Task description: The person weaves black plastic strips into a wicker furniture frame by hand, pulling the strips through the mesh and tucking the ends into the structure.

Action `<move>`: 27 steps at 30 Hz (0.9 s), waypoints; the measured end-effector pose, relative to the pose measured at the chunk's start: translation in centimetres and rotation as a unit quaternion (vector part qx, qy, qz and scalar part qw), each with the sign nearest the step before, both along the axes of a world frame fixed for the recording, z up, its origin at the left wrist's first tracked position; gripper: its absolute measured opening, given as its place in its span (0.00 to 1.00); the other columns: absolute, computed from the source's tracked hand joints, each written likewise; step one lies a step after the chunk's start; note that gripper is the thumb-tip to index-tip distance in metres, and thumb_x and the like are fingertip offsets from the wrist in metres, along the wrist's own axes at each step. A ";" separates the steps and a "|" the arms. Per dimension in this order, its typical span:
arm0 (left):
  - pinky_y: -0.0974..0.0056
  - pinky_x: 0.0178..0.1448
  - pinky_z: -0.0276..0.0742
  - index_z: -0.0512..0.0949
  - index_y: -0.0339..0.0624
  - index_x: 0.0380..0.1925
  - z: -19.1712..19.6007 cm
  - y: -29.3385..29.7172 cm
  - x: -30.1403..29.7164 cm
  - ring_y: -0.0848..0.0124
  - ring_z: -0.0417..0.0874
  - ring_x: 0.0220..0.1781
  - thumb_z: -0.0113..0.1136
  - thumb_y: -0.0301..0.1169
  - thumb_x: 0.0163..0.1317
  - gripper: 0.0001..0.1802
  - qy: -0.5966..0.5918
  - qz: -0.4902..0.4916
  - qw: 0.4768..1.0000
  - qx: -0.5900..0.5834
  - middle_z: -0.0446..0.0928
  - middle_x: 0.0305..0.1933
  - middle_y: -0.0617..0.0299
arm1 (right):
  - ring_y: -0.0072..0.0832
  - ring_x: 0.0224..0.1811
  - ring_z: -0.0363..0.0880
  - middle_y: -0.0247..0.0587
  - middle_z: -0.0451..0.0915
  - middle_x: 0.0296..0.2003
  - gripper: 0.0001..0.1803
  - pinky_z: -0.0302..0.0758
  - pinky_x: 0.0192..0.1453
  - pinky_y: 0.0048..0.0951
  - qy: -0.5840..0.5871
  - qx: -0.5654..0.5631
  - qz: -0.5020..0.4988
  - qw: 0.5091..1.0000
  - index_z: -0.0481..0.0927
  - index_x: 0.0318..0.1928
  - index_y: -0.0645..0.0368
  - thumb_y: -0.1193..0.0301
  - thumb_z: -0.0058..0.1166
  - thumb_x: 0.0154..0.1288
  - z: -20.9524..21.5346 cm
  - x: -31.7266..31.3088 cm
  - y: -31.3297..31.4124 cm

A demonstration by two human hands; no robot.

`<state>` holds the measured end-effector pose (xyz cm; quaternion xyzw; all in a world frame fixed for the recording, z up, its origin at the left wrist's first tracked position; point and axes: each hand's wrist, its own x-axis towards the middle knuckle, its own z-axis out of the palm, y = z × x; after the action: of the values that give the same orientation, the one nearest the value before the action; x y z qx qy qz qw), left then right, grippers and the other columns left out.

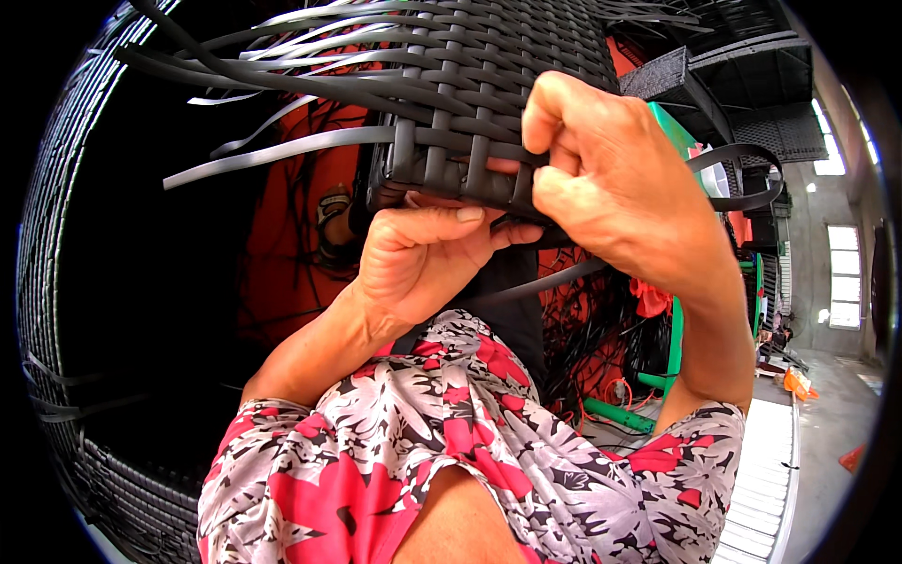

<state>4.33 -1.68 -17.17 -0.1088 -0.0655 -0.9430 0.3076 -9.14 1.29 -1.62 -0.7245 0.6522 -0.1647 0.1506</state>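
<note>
Between both hands sits the lower edge of a black woven wicker panel [470, 103]. The left hand [423, 258] grips it from beneath, the right hand [601, 179] pinches a flat plastic strand [540, 282] — probably light, springy, slick; best held near the weave.

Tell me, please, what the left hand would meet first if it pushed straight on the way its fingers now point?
The left hand points up and to the right, under the edge of the dark woven panel. It would probably meet that edge first, then the right hand just beyond, though the depth between them is hard to judge.
</note>
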 end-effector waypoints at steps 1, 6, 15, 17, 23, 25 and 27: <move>0.45 0.66 0.71 0.76 0.43 0.57 0.0 0.0 0.0 0.63 0.75 0.64 0.58 0.19 0.61 0.22 0.002 -0.003 1.000 -0.001 0.77 0.61 0.60 | 0.13 0.18 0.65 0.29 0.70 0.17 0.05 0.62 0.23 0.23 -0.023 0.002 0.004 1.000 0.72 0.32 0.64 0.82 0.53 0.54 0.1 0.0 0.1; 0.46 0.65 0.73 0.76 0.43 0.56 0.4 0.1 0.2 0.61 0.76 0.64 0.58 0.19 0.62 0.21 0.009 -0.007 1.000 0.021 0.77 0.60 0.57 | 0.10 0.22 0.71 0.28 0.76 0.24 0.06 0.68 0.24 0.16 -0.062 0.019 -0.051 0.997 0.78 0.33 0.64 0.79 0.63 0.59 -0.2 -0.3 1.6; 0.51 0.59 0.75 0.74 0.44 0.58 0.5 0.3 0.1 0.60 0.70 0.68 0.58 0.21 0.60 0.24 -0.001 -0.024 0.996 0.082 0.71 0.65 0.56 | 0.36 0.27 0.79 0.43 0.78 0.27 0.08 0.73 0.32 0.30 -0.027 -0.116 -0.055 0.991 0.81 0.34 0.65 0.83 0.63 0.52 -1.3 -0.6 3.2; 0.51 0.58 0.76 0.75 0.44 0.57 0.3 0.3 0.0 0.60 0.71 0.67 0.58 0.20 0.61 0.23 0.010 -0.027 0.995 0.092 0.71 0.65 0.56 | 0.37 0.28 0.79 0.44 0.79 0.27 0.08 0.74 0.32 0.31 -0.030 -0.107 -0.059 0.992 0.81 0.34 0.65 0.83 0.63 0.52 -1.2 -0.7 3.3; 0.47 0.63 0.77 0.75 0.44 0.57 0.3 0.5 -0.8 0.58 0.70 0.69 0.56 0.16 0.60 0.24 0.040 -0.032 0.995 0.082 0.72 0.65 0.56 | 0.23 0.25 0.72 0.36 0.76 0.27 0.06 0.67 0.30 0.24 -0.022 -0.095 -0.066 0.993 0.80 0.33 0.65 0.84 0.64 0.54 -1.0 -1.2 3.6; 0.45 0.65 0.76 0.74 0.45 0.59 0.4 0.5 -1.2 0.56 0.70 0.70 0.56 0.15 0.59 0.26 0.052 -0.037 0.994 0.092 0.72 0.65 0.56 | 0.16 0.24 0.67 0.31 0.74 0.26 0.06 0.63 0.29 0.20 -0.011 -0.089 -0.062 0.994 0.80 0.33 0.65 0.84 0.63 0.55 -0.9 -1.4 3.6; 0.44 0.64 0.76 0.74 0.46 0.59 0.5 0.6 -1.4 0.56 0.70 0.70 0.56 0.14 0.59 0.27 0.039 -0.032 0.995 0.082 0.72 0.65 0.56 | 0.17 0.24 0.67 0.32 0.73 0.26 0.06 0.64 0.29 0.22 0.006 -0.091 -0.046 0.995 0.78 0.32 0.65 0.83 0.63 0.55 -0.8 -1.6 3.7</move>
<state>2.89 -1.10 -16.64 -0.1221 0.0275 -0.9496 0.2872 -10.73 4.96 -2.44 -0.7054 0.6681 -0.2255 0.0724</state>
